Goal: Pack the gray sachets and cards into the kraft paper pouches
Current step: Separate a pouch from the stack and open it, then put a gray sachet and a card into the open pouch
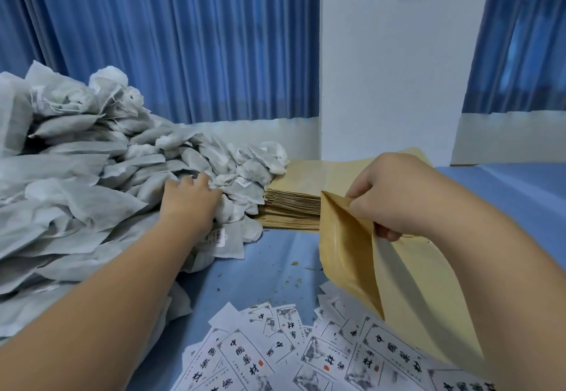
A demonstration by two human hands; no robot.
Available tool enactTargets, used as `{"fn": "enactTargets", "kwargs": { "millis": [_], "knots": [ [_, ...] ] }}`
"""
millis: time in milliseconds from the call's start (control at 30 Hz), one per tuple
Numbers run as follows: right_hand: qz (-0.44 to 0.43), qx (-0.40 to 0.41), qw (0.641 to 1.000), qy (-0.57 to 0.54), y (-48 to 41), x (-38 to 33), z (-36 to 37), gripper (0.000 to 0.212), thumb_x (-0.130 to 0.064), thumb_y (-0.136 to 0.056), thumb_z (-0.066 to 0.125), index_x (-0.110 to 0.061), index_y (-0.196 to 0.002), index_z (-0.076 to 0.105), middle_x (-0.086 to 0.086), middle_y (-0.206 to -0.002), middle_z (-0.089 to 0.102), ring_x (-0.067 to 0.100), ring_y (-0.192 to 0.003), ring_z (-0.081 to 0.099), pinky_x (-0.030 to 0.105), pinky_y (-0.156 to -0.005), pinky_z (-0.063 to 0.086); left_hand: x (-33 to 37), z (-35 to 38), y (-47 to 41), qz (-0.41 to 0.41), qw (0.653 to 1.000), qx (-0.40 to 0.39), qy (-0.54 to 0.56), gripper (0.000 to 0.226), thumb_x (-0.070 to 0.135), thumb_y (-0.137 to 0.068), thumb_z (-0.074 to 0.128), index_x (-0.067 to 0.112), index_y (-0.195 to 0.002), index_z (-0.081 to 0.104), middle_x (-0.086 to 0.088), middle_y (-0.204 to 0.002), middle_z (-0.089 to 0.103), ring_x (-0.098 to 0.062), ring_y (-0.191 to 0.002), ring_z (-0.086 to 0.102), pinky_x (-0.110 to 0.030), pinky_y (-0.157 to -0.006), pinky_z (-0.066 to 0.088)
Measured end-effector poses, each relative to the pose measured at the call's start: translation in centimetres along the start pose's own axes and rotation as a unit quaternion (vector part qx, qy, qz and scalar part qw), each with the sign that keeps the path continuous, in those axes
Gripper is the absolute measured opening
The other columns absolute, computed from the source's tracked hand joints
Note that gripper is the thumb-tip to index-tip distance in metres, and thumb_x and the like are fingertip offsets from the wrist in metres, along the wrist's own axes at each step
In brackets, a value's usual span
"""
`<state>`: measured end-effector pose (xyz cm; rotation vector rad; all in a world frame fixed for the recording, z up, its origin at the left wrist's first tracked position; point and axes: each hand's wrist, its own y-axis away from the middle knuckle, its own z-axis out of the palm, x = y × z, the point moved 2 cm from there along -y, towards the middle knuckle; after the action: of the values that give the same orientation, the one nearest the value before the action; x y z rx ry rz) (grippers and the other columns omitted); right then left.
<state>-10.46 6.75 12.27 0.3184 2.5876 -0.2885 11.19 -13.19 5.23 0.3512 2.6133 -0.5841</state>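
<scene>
Your left hand [190, 204] lies palm down on the big heap of gray sachets [76, 182] at the left of the counter [266, 271], its fingertips sunk among the bags at the heap's right edge; you cannot tell whether they have closed around one. Your right hand [395, 197] pinches the top edge of a kraft pouch [346, 253], held above the counter with its mouth pulled open and its pale lining showing. Just beyond it, touching the heap, is the stack of kraft pouches [294, 204], lying flat. The cards [321, 357] are scattered loose along the near edge, below the held pouch; each carries large black Chinese characters inside a thin frame, a small red seal and a gray ink-wash picture (the first two characters look like 中国, the rest is not sharp enough to read). A white label [219, 236] with barcode-like print sits on a sachet beside your left wrist, too small to read. Greenish crumbs [288, 280] dot the blue counter between the heap and the cards. Blue curtains [183, 38] hang behind.
</scene>
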Motion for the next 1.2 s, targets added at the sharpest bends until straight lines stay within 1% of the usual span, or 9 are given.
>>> {"fn": "enactTargets", "kwargs": {
  "millis": [300, 467, 567, 700, 767, 833, 933, 1100, 1200],
  "knots": [
    [-0.002, 0.004, 1.000, -0.005, -0.1, 0.3, -0.2, 0.029, -0.007, -0.076, 0.050, -0.022, -0.073, 0.075, -0.002, -0.040, 0.058, 0.012, -0.033, 0.055, 0.012, -0.036, 0.038, -0.6, 0.0, -1.0, -0.008, 0.999, 0.032, 0.017, 0.028, 0.024, -0.091, 0.049, 0.030, -0.116, 0.062, 0.001, -0.120, 0.050, -0.023, -0.110, 0.051, -0.035, -0.081, 0.040],
    [-0.001, 0.009, 1.000, -0.005, 0.1, 0.5, -0.5, 0.025, -0.007, -0.078, 0.052, -0.014, -0.080, 0.076, -0.001, -0.039, 0.057, 0.012, -0.032, 0.054, 0.013, -0.038, 0.041, -1.0, -0.1, 0.0, -0.013, 0.991, 0.047, 0.121, 0.026, 0.021, -0.090, 0.049, 0.021, -0.109, 0.067, -0.001, -0.121, 0.059, -0.025, -0.109, 0.057, -0.032, -0.083, 0.041],
    [0.002, 0.016, 1.000, -0.014, 0.2, 0.6, -1.1, 0.026, -0.006, -0.078, 0.051, -0.015, -0.080, 0.076, -0.001, -0.037, 0.056, 0.011, -0.030, 0.051, 0.011, -0.033, 0.034, -1.1, -1.0, 1.4, -0.037, 0.946, 0.137, 0.290, 0.029, 0.031, -0.089, 0.050, 0.017, -0.099, 0.074, -0.006, -0.107, 0.067, -0.032, -0.094, 0.061, -0.038, -0.077, 0.047],
    [0.008, 0.014, 1.000, -0.016, 0.4, 0.8, -1.4, 0.029, -0.004, -0.076, 0.048, -0.010, -0.085, 0.075, -0.001, -0.038, 0.055, 0.011, -0.030, 0.051, 0.011, -0.033, 0.034, -0.1, -3.2, 3.3, -0.006, 0.866, 0.209, 0.453, 0.015, 0.022, -0.089, 0.062, 0.027, -0.086, 0.076, 0.003, -0.082, 0.070, -0.023, -0.077, 0.061, -0.036, -0.064, 0.049],
    [0.008, 0.014, 1.000, -0.013, 0.4, 0.8, -1.4, 0.029, -0.003, -0.076, 0.048, -0.008, -0.087, 0.075, 0.000, -0.038, 0.055, 0.012, -0.031, 0.051, 0.012, -0.034, 0.037, 1.1, -4.1, 4.0, 0.049, 0.849, 0.193, 0.490, 0.012, 0.022, -0.087, 0.066, 0.029, -0.082, 0.074, 0.007, -0.073, 0.068, -0.020, -0.073, 0.062, -0.035, -0.062, 0.049],
    [0.006, 0.015, 1.000, -0.011, 0.4, 0.9, -1.5, 0.029, -0.003, -0.076, 0.049, -0.009, -0.086, 0.075, 0.001, -0.040, 0.056, 0.013, -0.032, 0.052, 0.014, -0.036, 0.042, 2.7, -4.3, 4.6, 0.122, 0.865, 0.150, 0.463, 0.008, 0.030, -0.088, 0.064, 0.033, -0.089, 0.072, 0.009, -0.079, 0.069, -0.017, -0.077, 0.063, -0.035, -0.066, 0.050],
    [0.002, 0.021, 1.000, -0.011, 0.2, 1.0, -1.4, 0.029, -0.004, -0.076, 0.049, -0.011, -0.085, 0.076, 0.002, -0.043, 0.058, 0.014, -0.034, 0.054, 0.016, -0.038, 0.045, 5.5, -3.6, 5.6, 0.220, 0.897, 0.098, 0.372, 0.024, 0.041, -0.092, 0.053, 0.028, -0.097, 0.073, 0.010, -0.096, 0.070, -0.015, -0.090, 0.062, -0.036, -0.075, 0.050],
    [0.001, 0.017, 1.000, -0.012, 0.0, 1.3, -1.4, 0.029, -0.003, -0.077, 0.050, -0.012, -0.085, 0.076, 0.003, -0.044, 0.059, 0.015, -0.035, 0.054, 0.018, -0.039, 0.047, 7.9, -1.7, 6.7, 0.213, 0.877, -0.002, 0.431, 0.038, 0.064, -0.084, 0.055, 0.033, -0.104, 0.065, 0.018, -0.115, 0.054, -0.005, -0.103, 0.053, -0.031, -0.090, 0.045],
    [0.004, 0.005, 1.000, -0.011, 0.0, 1.6, -1.4, 0.030, -0.002, -0.076, 0.049, -0.009, -0.087, 0.075, 0.003, -0.043, 0.056, 0.016, -0.036, 0.053, 0.019, -0.041, 0.047, 8.4, -1.5, 7.4, 0.215, 0.876, -0.074, 0.426, 0.056, 0.078, -0.067, 0.052, 0.044, -0.112, 0.052, 0.024, -0.117, 0.044, 0.000, -0.102, 0.048, -0.025, -0.086, 0.043]
  ]
}}
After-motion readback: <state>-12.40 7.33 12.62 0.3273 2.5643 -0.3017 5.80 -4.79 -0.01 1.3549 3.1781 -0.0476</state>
